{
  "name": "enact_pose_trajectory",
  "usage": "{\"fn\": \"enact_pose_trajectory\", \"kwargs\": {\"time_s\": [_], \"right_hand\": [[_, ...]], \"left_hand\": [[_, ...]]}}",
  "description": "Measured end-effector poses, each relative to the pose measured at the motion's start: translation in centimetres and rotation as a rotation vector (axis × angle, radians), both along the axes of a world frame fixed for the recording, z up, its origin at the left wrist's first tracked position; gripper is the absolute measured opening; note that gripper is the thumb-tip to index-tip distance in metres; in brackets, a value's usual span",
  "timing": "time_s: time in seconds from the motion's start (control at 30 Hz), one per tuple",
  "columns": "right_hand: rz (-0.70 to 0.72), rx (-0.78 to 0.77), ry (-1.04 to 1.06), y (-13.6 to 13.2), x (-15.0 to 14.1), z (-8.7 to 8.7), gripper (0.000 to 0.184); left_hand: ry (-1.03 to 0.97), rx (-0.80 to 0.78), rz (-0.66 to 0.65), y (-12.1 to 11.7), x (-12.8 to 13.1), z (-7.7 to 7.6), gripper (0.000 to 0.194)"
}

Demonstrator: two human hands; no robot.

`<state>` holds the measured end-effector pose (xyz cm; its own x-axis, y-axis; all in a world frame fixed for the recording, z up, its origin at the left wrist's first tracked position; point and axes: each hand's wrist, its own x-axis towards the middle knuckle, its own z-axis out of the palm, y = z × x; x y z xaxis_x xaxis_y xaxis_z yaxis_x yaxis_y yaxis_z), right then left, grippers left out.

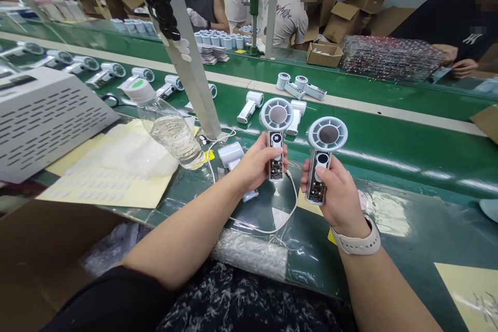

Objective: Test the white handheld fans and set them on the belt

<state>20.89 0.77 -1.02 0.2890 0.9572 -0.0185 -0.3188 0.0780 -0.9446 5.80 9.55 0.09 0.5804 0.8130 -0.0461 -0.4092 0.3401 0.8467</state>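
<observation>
Both forearms are extended forward over the green assembly belt (404,158), wrists raised. A handheld fan (276,116) is gripped upright in the left hand (254,163) — fingers closed around its exposed circuit-board handle. A second fan (327,135) is held likewise in the right hand (330,192) — thumb laid across the handle front. Both units are held just apart, above a white cable (264,231).

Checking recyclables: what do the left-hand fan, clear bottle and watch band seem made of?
The fan in the left hand looks like glossy white plastic, its clear casing showing a circuit board. The bottle looks like thin clear plastic, given its shine and ridges. The watch band looks matte, likely silicone or rubber.
</observation>
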Motion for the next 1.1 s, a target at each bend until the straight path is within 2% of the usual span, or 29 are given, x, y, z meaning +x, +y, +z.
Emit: {"fn": "enact_pose_trajectory", "kwargs": {"time_s": [0.2, 0.37, 0.77, 0.93, 1.0, 1.1], "right_hand": [[0.155, 0.024, -0.023, -0.4, -0.1, 0.3, 0.022], [0.044, -0.042, 0.006, 0.1, 0.1, -0.1, 0.02], [0.049, -0.086, 0.048, 0.5, -0.1, 0.0, 0.019], [0.008, -0.082, 0.057, 0.5, -0.1, 0.0, 0.018], [-0.003, -0.097, 0.061, 0.5, 0.1, -0.2, 0.019], [-0.005, -0.109, 0.091, 0.5, 0.4, -0.4, 0.022]], "left_hand": [[-0.042, 0.102, -0.075, 0.0, -0.2, -0.2, 0.041], [-0.017, 0.068, -0.09, 0.2, -0.1, -0.4, 0.043], [0.043, 0.064, -0.013, 0.2, 0.1, -0.3, 0.033], [0.058, 0.113, -0.038, 0.2, 0.0, -0.6, 0.032], [0.086, 0.142, -0.04, 0.3, 0.1, -0.9, 0.037], [0.113, 0.156, -0.008, 0.4, 0.2, -1.3, 0.054]]}}
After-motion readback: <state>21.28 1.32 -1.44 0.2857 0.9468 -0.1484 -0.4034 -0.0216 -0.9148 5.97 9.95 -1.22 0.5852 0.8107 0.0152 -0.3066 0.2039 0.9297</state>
